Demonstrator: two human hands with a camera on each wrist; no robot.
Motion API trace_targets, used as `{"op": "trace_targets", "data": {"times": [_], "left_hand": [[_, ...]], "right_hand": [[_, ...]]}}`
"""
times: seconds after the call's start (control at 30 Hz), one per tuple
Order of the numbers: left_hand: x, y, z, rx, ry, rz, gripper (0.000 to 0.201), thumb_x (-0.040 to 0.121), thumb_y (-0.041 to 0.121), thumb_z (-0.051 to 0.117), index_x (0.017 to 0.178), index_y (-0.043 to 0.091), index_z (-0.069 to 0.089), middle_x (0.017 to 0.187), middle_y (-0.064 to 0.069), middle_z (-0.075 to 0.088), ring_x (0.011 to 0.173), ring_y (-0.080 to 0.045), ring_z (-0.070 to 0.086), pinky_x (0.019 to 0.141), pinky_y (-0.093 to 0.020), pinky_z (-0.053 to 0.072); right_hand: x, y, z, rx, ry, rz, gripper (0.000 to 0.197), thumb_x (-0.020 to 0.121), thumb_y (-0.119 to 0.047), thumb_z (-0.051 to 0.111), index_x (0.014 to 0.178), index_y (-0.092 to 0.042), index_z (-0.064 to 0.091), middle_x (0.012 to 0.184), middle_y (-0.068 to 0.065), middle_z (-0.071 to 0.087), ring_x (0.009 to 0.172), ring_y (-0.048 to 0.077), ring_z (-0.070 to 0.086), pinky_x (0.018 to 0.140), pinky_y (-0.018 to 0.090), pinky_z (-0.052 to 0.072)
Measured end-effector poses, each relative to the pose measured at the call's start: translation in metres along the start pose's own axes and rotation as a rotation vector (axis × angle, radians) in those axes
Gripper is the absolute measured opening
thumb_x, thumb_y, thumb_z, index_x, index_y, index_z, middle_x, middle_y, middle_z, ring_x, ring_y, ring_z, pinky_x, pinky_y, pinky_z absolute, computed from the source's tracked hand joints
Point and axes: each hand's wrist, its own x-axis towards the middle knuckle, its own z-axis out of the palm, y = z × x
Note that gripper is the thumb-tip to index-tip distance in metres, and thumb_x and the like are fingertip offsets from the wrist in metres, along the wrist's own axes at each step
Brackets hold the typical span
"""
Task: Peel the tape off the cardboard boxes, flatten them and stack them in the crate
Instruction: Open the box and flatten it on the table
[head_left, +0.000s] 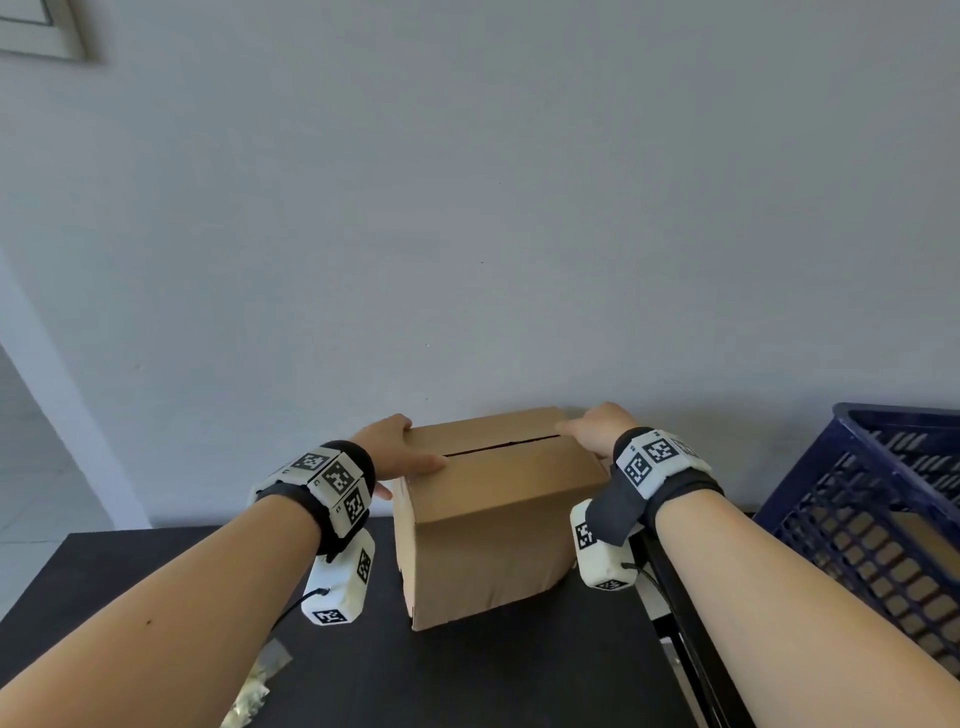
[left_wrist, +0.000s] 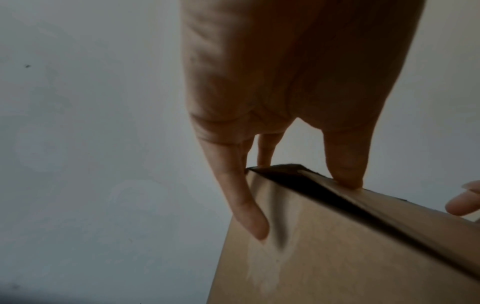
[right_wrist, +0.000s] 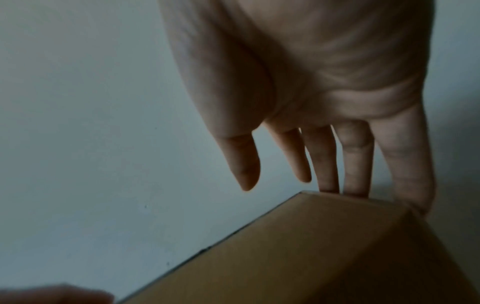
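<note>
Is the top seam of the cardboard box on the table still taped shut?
No: in the head view the cardboard box shows an open dark slit between its top flaps, with no tape visible across it.

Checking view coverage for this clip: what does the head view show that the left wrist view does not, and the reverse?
Only the head view shows the blue crate, the black table, the right hand and crumpled tape. Only the left wrist view shows the left hand's fingers lying straight along the box's end, with the dark flap gap close up. Both show the left hand on the cardboard box.
</note>
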Motion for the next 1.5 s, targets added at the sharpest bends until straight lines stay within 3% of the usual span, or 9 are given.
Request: {"op": "trace_targets", "data": {"times": [0.13,0.23,0.33,0.57,0.7,0.8,0.93,1.1,1.5], "left_hand": [[-0.002,-0.001,0.0,-0.053,-0.037,-0.011,0.069,0.087,0.04,0.062,0.143,0.016,0.028,0.114,-0.001,0.048,0.087,-0.016,0.057,0.058,-0.029,0.056],[-0.003,-0.004,0.002,-0.12,-0.061,-0.026,0.07,0.089,0.04,0.06,0.146,0.019,0.023,0.11,0.0,0.047,0.074,-0.018,0.063,0.066,-0.033,0.058],[-0.004,-0.004,0.002,-0.161,-0.067,-0.012,0.075,0.087,0.042,0.062,0.146,0.019,0.022,0.104,0.002,0.047,0.077,-0.021,0.062,0.076,-0.037,0.056],[-0.009,-0.003,-0.002,-0.179,-0.092,-0.012,0.075,0.085,0.07,0.041,0.143,0.024,0.031,0.144,0.0,0.037,0.087,-0.022,0.066,0.066,-0.032,0.059],[-0.005,-0.008,0.0,-0.192,-0.08,-0.007,0.069,0.086,0.038,0.065,0.141,0.017,0.03,0.096,0.005,0.052,0.07,-0.016,0.063,0.056,-0.027,0.056],[-0.003,-0.01,0.001,-0.151,-0.079,0.003,0.064,0.084,0.029,0.07,0.135,0.018,0.034,0.092,0.001,0.056,0.066,-0.016,0.062,0.048,-0.024,0.054],[0.002,-0.014,0.004,0.001,-0.036,0.05,0.056,0.079,0.045,0.07,0.12,0.02,0.042,0.106,-0.004,0.059,0.085,-0.021,0.065,0.068,-0.035,0.059],[0.003,-0.008,0.002,-0.042,0.079,0.088,0.056,0.087,0.065,0.042,0.114,0.017,0.05,0.111,-0.003,0.058,0.094,-0.021,0.061,0.064,-0.031,0.059],[-0.002,-0.004,-0.002,-0.088,0.25,0.217,0.06,0.085,0.062,0.049,0.09,0.005,0.066,0.067,-0.008,0.059,0.075,-0.025,0.065,0.08,-0.043,0.057]], "right_hand": [[0.0,0.008,0.004,-0.147,-0.038,0.027,0.045,0.093,-0.04,0.052,0.115,-0.001,0.056,0.103,0.012,0.063,0.087,0.027,0.056,0.078,0.032,0.045],[0.001,0.013,0.005,-0.075,-0.047,0.051,0.05,0.092,-0.037,0.055,0.127,-0.001,0.051,0.086,0.01,0.056,0.092,0.029,0.056,0.09,0.038,0.051],[0.0,0.013,0.002,0.038,-0.057,0.075,0.059,0.092,-0.04,0.055,0.136,-0.003,0.044,0.127,0.017,0.054,0.115,0.035,0.054,0.097,0.044,0.048],[-0.003,0.02,-0.001,0.552,0.01,0.132,0.046,0.089,-0.038,0.059,0.119,-0.004,0.052,0.118,0.014,0.053,0.091,0.032,0.055,0.079,0.046,0.057],[-0.017,0.028,-0.003,0.709,-0.002,0.117,0.005,0.083,0.0,0.057,0.079,-0.003,0.055,0.088,0.017,0.055,0.078,0.027,0.057,0.07,0.04,0.056],[-0.024,0.034,0.0,0.75,0.0,0.076,0.023,0.083,0.014,0.047,0.074,-0.007,0.047,0.118,0.03,0.053,0.091,0.03,0.053,0.073,0.039,0.055],[-0.028,0.042,0.003,0.77,0.028,0.055,0.035,0.079,0.022,0.042,0.085,-0.011,0.051,0.13,0.025,0.046,0.099,0.029,0.051,0.07,0.039,0.053],[-0.038,0.047,0.0,0.716,-0.004,0.044,0.043,0.079,0.023,0.04,0.103,-0.01,0.054,0.113,0.016,0.051,0.087,0.022,0.057,0.069,0.035,0.053],[-0.058,0.052,-0.004,0.364,-0.095,0.098,0.072,0.08,0.009,0.056,0.143,-0.02,0.037,0.133,0.01,0.046,0.118,0.03,0.051,0.085,0.041,0.056]]}}
